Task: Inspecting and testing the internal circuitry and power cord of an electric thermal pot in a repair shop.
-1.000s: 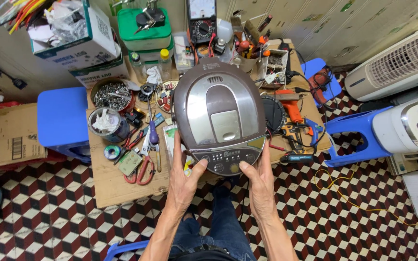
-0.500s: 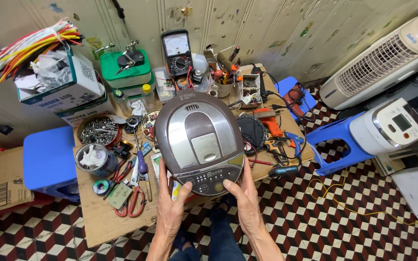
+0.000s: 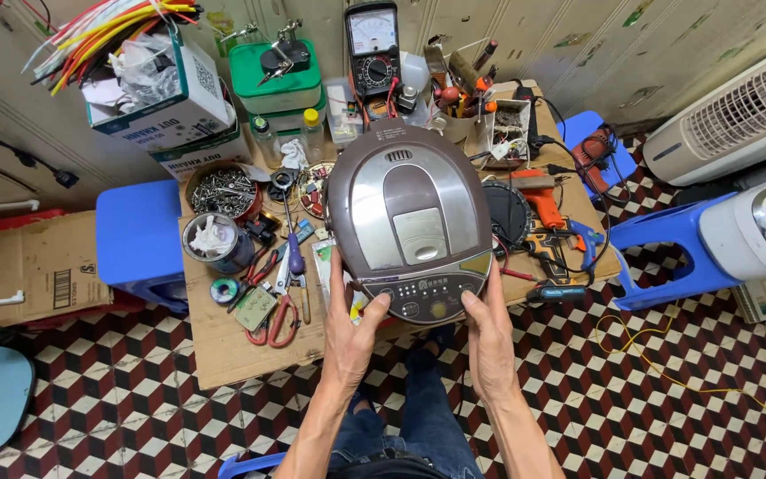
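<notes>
**Cooker lid held over cluttered bench**

Rounded grey-and-silver plastic appliance lid (image 3: 410,222), with a dark button panel at its near edge, was gripped from below by both hands above a low cardboard-topped table (image 3: 223,346). Left hand (image 3: 352,333) and right hand (image 3: 489,333) reached forward, arms extended, thumbs pressed onto the panel's corners, fingers underneath. Red-handled pliers (image 3: 275,321) and a tin of screws (image 3: 222,189) lay to the left.

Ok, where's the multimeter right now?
In the head view, the multimeter stands at the far edge of the cluttered table, just right of the green box and behind the appliance lid.
</notes>
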